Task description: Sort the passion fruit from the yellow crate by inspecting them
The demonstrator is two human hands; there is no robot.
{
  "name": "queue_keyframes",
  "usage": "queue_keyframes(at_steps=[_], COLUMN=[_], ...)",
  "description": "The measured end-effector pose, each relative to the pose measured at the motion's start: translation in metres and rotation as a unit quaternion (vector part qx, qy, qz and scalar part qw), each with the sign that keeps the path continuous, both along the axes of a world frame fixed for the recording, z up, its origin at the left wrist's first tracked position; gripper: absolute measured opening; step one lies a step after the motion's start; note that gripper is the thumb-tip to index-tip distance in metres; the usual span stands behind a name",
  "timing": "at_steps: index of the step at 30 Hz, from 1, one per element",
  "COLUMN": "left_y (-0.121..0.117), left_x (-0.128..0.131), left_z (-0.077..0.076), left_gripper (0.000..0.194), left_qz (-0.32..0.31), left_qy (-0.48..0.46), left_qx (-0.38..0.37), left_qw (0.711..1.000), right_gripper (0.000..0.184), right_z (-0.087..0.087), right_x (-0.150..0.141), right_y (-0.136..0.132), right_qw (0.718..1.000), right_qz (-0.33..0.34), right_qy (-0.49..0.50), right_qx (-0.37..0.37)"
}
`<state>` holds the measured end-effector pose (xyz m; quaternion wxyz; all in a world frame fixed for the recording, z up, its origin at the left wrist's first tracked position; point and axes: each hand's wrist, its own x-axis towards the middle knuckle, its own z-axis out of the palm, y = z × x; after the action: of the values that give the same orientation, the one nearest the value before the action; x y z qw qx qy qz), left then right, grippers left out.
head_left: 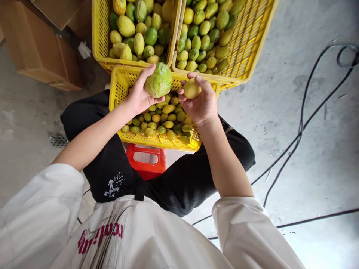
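Observation:
My left hand [140, 93] is closed round a large, bumpy green citrus fruit [158, 80], with the thumb along its upper left side. A smaller, smooth yellow lemon [192, 89] sits in the curled fingers and thumb of my right hand [202, 99]. Both hands are held above the near yellow crate [113, 87], which is partly filled with small green and yellow lemons [168, 109]. My hands and forearms hide parts of this crate and its fruit.
Two more yellow crates lie beyond: the far left crate [97, 37] with larger mixed fruit, the far right crate [256, 45] with greener ones. A red plastic stool [148, 170] is below the near crate. Cardboard boxes [36, 45] stand left; black cables [300, 129] cross the floor right.

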<state>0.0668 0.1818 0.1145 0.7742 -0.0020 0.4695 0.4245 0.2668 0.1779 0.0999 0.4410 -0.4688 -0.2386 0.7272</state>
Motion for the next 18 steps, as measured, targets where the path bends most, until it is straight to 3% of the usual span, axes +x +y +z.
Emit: queue_keyframes(at_steps=[9, 18], left_y=[-0.003, -0.006], left_x=[0.001, 0.003], left_z=[0.011, 0.020], left_gripper=[0.057, 0.051], left_qz=[-0.018, 0.015], left_qy=[0.003, -0.038], left_qx=[0.032, 0.058], left_qw=[0.999, 0.997], right_gripper=[0.036, 0.038], right_z=[0.001, -0.007], right_x=[0.007, 0.012], right_y=[-0.001, 0.002], right_qw=[0.999, 0.999], right_qz=[-0.026, -0.006], right_qy=[0.040, 0.042], right_qx=[-0.008, -0.021])
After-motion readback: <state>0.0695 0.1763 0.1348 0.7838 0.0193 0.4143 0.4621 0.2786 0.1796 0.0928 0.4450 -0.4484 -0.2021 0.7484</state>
